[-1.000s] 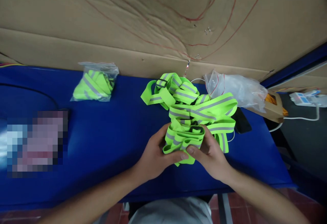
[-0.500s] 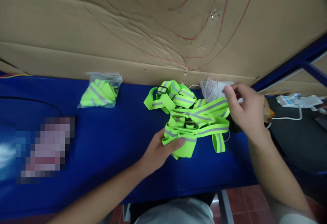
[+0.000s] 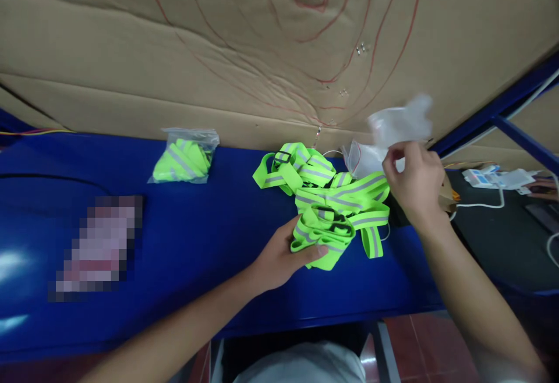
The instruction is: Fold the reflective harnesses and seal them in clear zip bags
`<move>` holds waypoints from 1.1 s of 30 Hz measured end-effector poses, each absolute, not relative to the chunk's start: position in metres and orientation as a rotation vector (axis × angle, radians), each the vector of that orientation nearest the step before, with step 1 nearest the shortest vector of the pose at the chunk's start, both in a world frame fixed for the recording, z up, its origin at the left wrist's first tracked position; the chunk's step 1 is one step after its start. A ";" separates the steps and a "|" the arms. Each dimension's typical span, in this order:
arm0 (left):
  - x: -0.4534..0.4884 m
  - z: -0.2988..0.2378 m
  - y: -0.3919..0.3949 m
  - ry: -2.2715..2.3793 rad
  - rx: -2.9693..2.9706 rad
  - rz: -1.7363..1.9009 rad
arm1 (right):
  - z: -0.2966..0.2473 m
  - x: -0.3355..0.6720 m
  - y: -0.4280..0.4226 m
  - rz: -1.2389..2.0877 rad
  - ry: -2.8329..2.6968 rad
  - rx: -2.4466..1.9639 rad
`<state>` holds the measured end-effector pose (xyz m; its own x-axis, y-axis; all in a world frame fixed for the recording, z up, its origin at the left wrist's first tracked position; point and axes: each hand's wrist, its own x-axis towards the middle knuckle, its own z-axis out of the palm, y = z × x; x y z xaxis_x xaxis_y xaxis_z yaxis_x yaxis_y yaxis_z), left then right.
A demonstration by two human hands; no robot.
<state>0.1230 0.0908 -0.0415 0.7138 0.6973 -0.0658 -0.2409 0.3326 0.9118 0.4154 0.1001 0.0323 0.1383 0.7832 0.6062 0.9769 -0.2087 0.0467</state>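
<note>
Gathered in a folded bundle, a neon-yellow reflective strap (image 3: pixel 325 237) with black buckles is gripped by my left hand (image 3: pixel 283 258), thumb on top. Just behind it, more reflective straps (image 3: pixel 340 194) lie in a loose heap on the blue table (image 3: pixel 209 243). Off to the right, my right hand (image 3: pixel 413 176) pinches a clear plastic bag (image 3: pixel 402 124), which is blurred and raised against the cardboard. Below that bag, a stack of clear plastic bags (image 3: pixel 364 160) rests at the table's back edge, partly behind my fingers.
A sealed bag of folded straps (image 3: pixel 186 159) lies at the back left. Nearer on the left is a pixelated flat object (image 3: pixel 98 246) with a black cable behind. Cardboard (image 3: pixel 131 63) with red lines walls the back. White electronics (image 3: pixel 498 178) sit on a dark surface at right.
My right hand has taken hold of a clear plastic bag and lifted it from the stack. The bundle in my left hand has moved slightly right, separate from the heap.
</note>
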 end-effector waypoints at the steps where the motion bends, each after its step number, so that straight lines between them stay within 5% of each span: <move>1: 0.122 -0.041 0.089 0.473 1.072 0.621 | 0.030 0.409 0.091 -0.750 -1.820 -1.941; 6: 0.121 -0.042 0.086 0.404 1.065 0.606 | 0.006 0.371 0.059 -0.460 -2.248 -1.355; 13: 0.128 -0.049 0.092 0.574 0.881 0.528 | -0.026 0.348 0.049 0.170 -1.950 -1.311; 23: 0.126 -0.046 0.096 0.554 0.961 0.403 | -0.027 0.354 0.033 0.352 -1.899 -1.247; 33: 0.130 -0.045 0.089 0.597 0.886 0.542 | -0.021 0.349 0.022 0.185 -1.929 -1.093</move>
